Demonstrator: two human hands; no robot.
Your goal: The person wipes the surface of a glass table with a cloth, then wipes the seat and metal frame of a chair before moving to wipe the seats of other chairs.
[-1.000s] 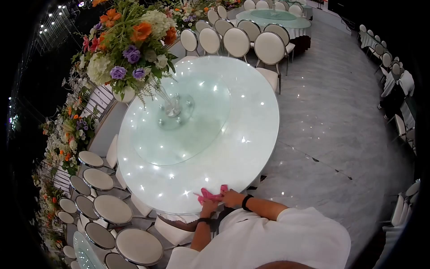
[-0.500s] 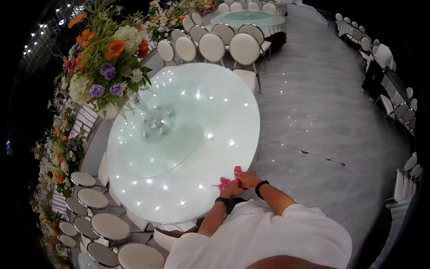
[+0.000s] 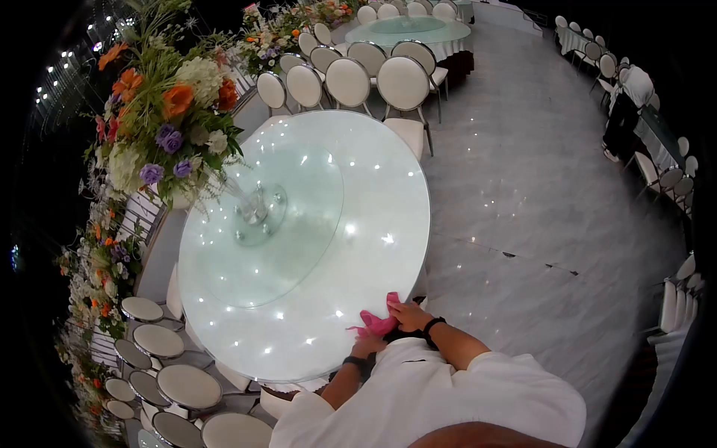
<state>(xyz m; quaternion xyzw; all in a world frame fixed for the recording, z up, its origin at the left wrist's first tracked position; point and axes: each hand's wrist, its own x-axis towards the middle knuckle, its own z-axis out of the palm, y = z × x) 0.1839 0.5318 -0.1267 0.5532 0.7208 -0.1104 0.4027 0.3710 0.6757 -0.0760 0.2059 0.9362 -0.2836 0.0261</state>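
A crumpled pink cloth (image 3: 377, 325) lies at the near edge of the round glass-topped table (image 3: 373, 257). My right hand (image 3: 408, 316) is closed on the cloth's right end, a bit of pink standing up past the fingers. Just left and nearer my body, my left hand (image 3: 367, 346) grips the cloth's lower side, its fingers partly hidden. Both wrists carry dark bands. On the tabletop sits a clear glass turntable (image 3: 299, 224) bearing a tall stand with a large flower arrangement (image 3: 172, 112).
White round-backed chairs (image 3: 351, 82) stand behind the table, and several more chairs (image 3: 189, 386) crowd its left side. Another round table (image 3: 441, 46) is farther back. Grey marble floor (image 3: 515, 187) runs along the right, where a person (image 3: 632, 101) bends by a distant table.
The pink cloth has spread wider between my hands, and my left hand has shifted down and left. The view has tilted slightly, so the table sits a little lower.
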